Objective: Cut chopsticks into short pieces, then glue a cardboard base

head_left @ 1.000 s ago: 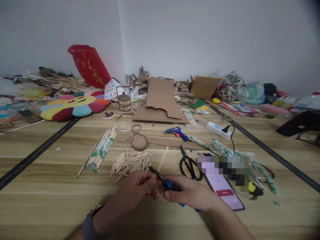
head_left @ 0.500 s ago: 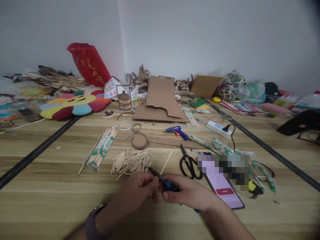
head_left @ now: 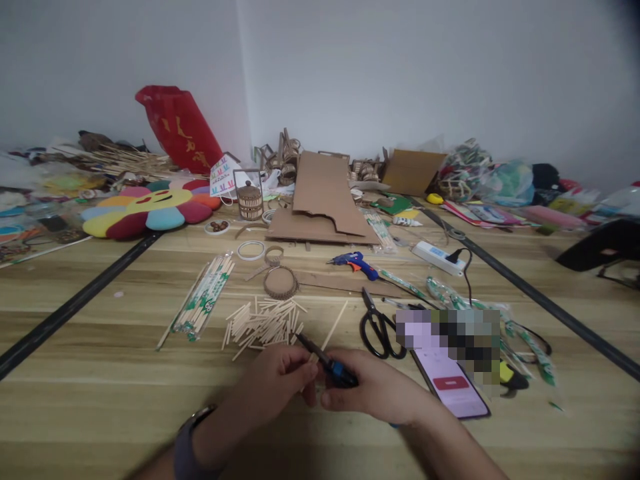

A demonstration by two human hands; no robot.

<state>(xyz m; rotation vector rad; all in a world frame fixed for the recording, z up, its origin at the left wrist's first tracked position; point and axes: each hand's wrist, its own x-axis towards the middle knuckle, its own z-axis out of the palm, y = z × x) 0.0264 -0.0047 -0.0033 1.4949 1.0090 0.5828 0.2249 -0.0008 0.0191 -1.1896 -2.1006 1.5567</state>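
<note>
Pinched between the thumb and fingers of my left hand (head_left: 273,383) is a thin wooden stick (head_left: 336,323), slanting up and away to the right. My right hand (head_left: 373,387) is wrapped round a pair of pliers (head_left: 339,371) with black jaws and blue on the handles. Its jaws cross the stick close to my left fingertips; whether they bite into it I cannot tell. Just beyond my left hand lies a loose pile of short cut sticks (head_left: 265,323). Black-handled scissors (head_left: 373,327) rest beyond my right hand.
A phone (head_left: 453,383) lies right of my right hand. Farther back are a blue glue gun (head_left: 356,263), a round cardboard piece (head_left: 280,282), cardboard sheets (head_left: 325,193) and a power strip (head_left: 437,258). Bagged sticks (head_left: 205,297) lie left of the pile.
Both hands stay nearly in place. Less of the pliers' blue lower handle shows beneath my right hand, as its grip has tightened slightly.
</note>
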